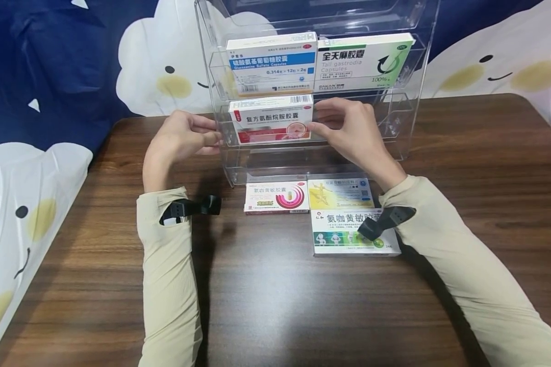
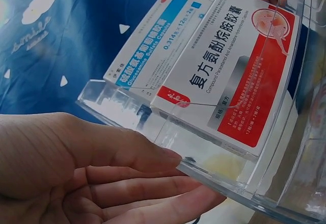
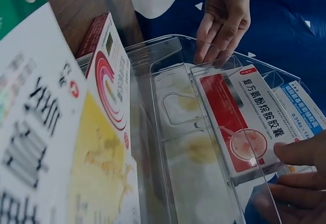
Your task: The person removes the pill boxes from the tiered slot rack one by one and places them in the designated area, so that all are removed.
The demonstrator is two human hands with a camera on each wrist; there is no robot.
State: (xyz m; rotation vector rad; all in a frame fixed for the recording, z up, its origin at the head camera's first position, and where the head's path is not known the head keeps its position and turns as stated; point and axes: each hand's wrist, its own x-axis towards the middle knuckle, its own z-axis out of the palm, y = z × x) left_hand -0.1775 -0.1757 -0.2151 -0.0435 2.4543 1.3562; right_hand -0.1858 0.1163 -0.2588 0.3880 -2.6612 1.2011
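Observation:
A red-and-white medicine box [image 1: 271,122] leans in the middle tier of a clear plastic rack [image 1: 266,159], at its left end. My right hand [image 1: 351,130] is at that box's right end, thumb at the front edge and fingers behind, pinching it. In the right wrist view the thumb [image 3: 293,152] overlaps the box's corner. My left hand [image 1: 179,140] touches the rack's left side panel with extended fingers; the left wrist view shows the thumb [image 2: 153,152] and fingertips along the panel's edge.
A blue-and-white box [image 1: 272,66] and a green-and-white box [image 1: 365,63] stand in the tier above. In front of the rack lie a pink-ringed box [image 1: 276,198], a yellow box [image 1: 340,193] and a larger white-and-green box [image 1: 344,250] on the wooden table [image 1: 257,316]. A cloud-patterned cloth hangs behind.

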